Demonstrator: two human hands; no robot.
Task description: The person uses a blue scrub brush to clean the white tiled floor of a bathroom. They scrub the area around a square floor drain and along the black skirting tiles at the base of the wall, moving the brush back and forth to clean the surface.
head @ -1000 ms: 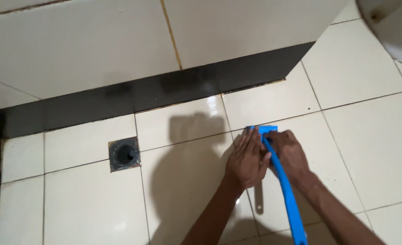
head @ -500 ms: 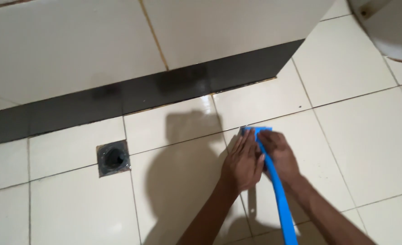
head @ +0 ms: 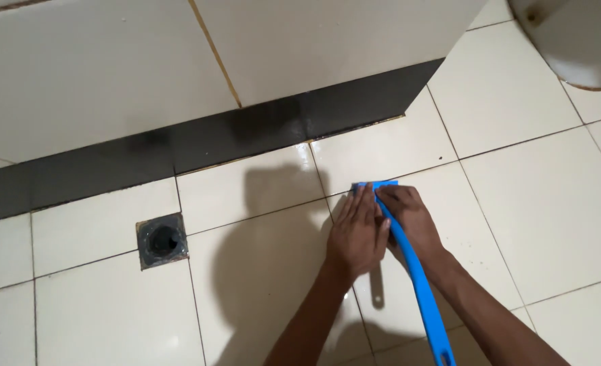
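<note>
Nearest us, the brush [head: 419, 285] handle runs up from the lower edge between our forearms, its long axis leaning slightly left as it goes away from us. Our right hand [head: 412, 220] is closed around the handle just behind the head; our left hand [head: 358, 234] lies flat and open, fingers pressed on the head's left side, touching the right. Both hands sit equally close to the blue head, which rests on the floor [head: 260, 285] beside a grout line. Left of the hands lie bare tiles, then the drain [head: 161, 240], well apart. Beyond the head, one tile separates it from the black skirting [head: 246, 139] and wall [head: 111, 74]. The toilet [head: 578, 37] stands far right.
</note>
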